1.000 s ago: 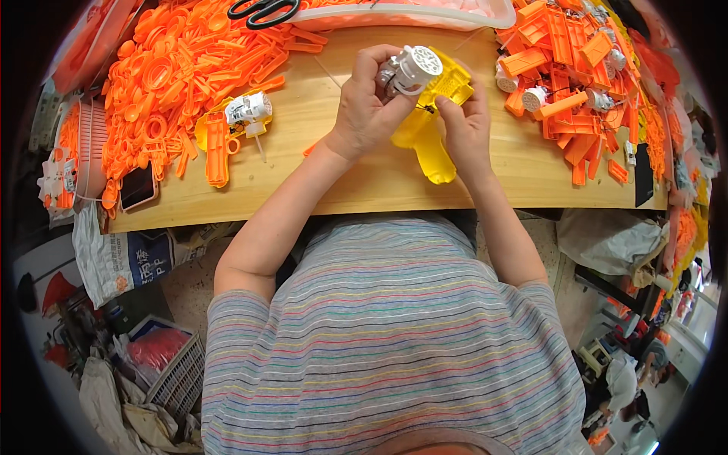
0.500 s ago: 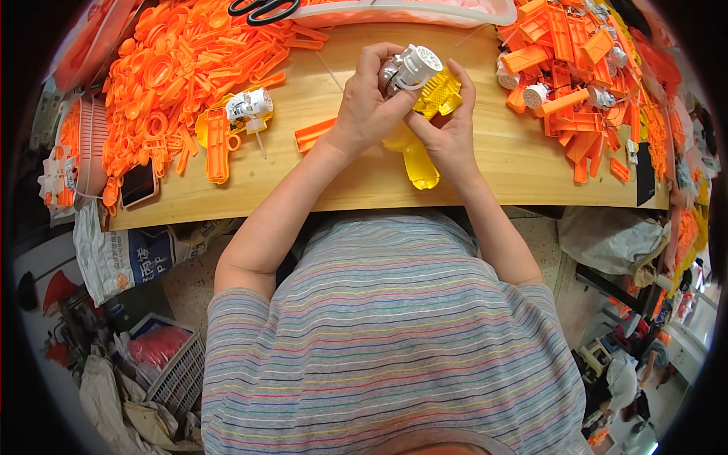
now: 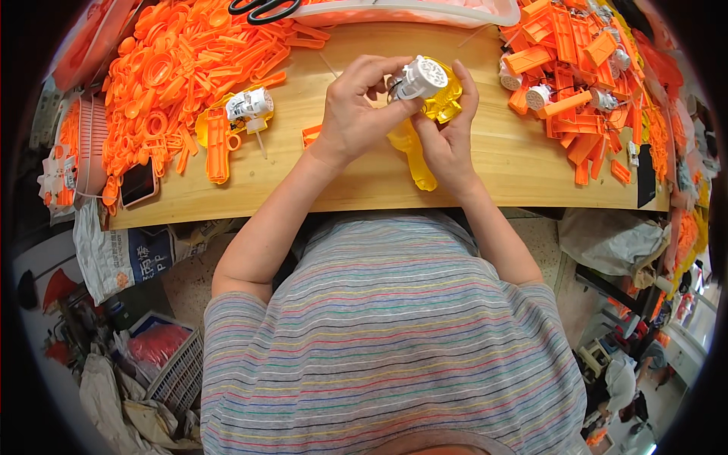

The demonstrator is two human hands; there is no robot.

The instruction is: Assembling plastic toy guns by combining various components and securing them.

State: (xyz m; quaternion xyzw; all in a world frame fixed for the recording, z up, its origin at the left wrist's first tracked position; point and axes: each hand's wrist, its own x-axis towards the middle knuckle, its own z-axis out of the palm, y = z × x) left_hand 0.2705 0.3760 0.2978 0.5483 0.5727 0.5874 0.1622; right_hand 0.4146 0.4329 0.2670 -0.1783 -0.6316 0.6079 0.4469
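Above the table, my left hand (image 3: 364, 106) is closed on a white plastic part with a round, perforated end (image 3: 425, 76). My right hand (image 3: 455, 140) grips a yellow plastic shell (image 3: 415, 155), whose narrow end points toward me. The white part sits against the wider end of the shell; my fingers hide whether it is seated inside. Left of my hands, an orange tray-like piece (image 3: 312, 136) lies partly covered by my left wrist. Farther left rests a similar white part (image 3: 249, 106) on a yellow shell, beside an orange long piece (image 3: 218, 148).
A large heap of orange plastic pieces (image 3: 163, 68) covers the table's left. Orange pieces with white parts (image 3: 565, 83) are piled at the right. Black-handled scissors (image 3: 265, 10) lie by a translucent tray (image 3: 402, 15) at the back. A phone (image 3: 139, 185) is near the left edge.
The white part has come down and right, closer over the yellow shell's wide end. My left hand has shifted slightly left and covers more of the orange piece. The shell has turned a little.
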